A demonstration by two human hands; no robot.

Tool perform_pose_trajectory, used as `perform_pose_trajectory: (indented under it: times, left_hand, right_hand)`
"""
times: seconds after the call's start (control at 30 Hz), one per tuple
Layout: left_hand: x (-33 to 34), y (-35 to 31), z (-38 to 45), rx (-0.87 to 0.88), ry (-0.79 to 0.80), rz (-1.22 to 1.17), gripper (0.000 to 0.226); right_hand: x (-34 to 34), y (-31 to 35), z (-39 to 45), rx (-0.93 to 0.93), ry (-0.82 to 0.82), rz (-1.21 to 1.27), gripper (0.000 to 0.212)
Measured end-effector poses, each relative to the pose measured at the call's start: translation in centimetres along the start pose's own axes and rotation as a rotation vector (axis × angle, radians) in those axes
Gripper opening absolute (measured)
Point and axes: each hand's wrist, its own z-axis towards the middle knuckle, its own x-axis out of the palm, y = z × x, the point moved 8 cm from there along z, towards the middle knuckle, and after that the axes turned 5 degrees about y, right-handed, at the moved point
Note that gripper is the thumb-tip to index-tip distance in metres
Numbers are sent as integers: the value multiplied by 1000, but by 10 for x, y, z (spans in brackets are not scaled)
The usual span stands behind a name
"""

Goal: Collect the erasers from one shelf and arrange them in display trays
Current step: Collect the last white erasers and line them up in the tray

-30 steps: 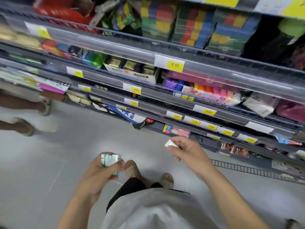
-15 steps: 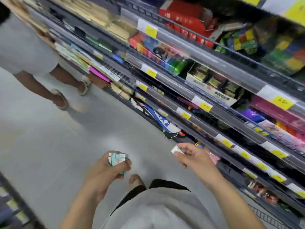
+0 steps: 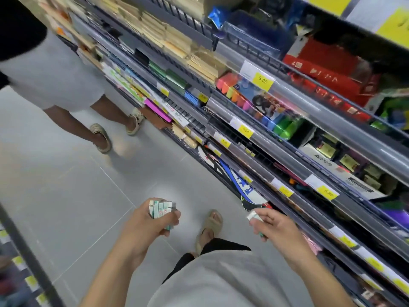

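At six o'clock, the left hand (image 3: 146,224) grips a stack of erasers (image 3: 161,209); the right hand (image 3: 274,224) pinches a single eraser (image 3: 253,216). Stocked shelves (image 3: 276,134) run toward three o'clock; another person's sandalled feet (image 3: 100,138) stand at ten o'clock.

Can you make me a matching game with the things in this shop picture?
Things:
1. stack of erasers
2. single eraser
3. highlighters
4. price tag 5.00

Where:
A. on the shelf rail
B. gripped in the left hand
C. lying on a shelf behind the clear rail
D. pinched in the right hand

Pairs: 1-B, 2-D, 3-C, 4-A
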Motion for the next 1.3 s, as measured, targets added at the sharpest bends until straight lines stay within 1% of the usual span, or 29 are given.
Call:
perform_pose_trajectory:
  times: [0.07, 0.23, 0.3, 0.4, 0.5, 0.63, 0.7, 0.77, 0.9, 0.97, 1.07, 1.13, 1.23, 1.3]
  left_hand:
    - [-7, -14, 14, -2, -21, -4, 57]
    - [-26, -64, 48, 35, -75, -7, 66]
    - [-31, -92, 63, 64, -72, 2, 67]
    - [-29, -139, 81, 121, -29, 2, 60]
    - [-18, -192, 101, 197, 54, 39, 52]
    - [8, -268, 118, 304, 196, 130, 60]
    - [21, -309, 121, 378, 278, 186, 58]
    - [35, -350, 120, 449, 351, 227, 52]
    - [65, -429, 108, 614, 508, 283, 41]
    - [77, -460, 97, 685, 579, 308, 40]
    - [92, -495, 80, 765, 695, 281, 45]
    - [98, -513, 70, 805, 746, 278, 48]
    - [103, -538, 64, 856, 755, 250, 54]
    - [105, -552, 64, 877, 756, 228, 48]
  right_hand:
    - [3, 22, 24, -5, 13, 0, 12]
    - [10, 100, 75, -81, 72, 4, 16]
    - [7, 135, 88, -125, 57, 17, 19]
    - [2, 185, 98, -205, 31, 17, 20]
    - [-6, 227, 98, -279, -28, 30, 23]
    - [-16, 272, 86, -401, -128, 63, 31]
    - [-20, 292, 78, -437, -180, 25, 34]
    - [-23, 313, 69, -466, -240, -28, 35]
    - [-32, 364, 42, -582, -350, -75, 35]
    - [-36, 389, 26, -644, -396, -68, 32]
    - [-40, 424, 5, -724, -433, -42, 27]
    - [-42, 449, -5, -771, -463, -130, 25]
    - [-51, 485, -14, -816, -545, -304, 23]
    - [-60, 506, -16, -827, -612, -433, 21]
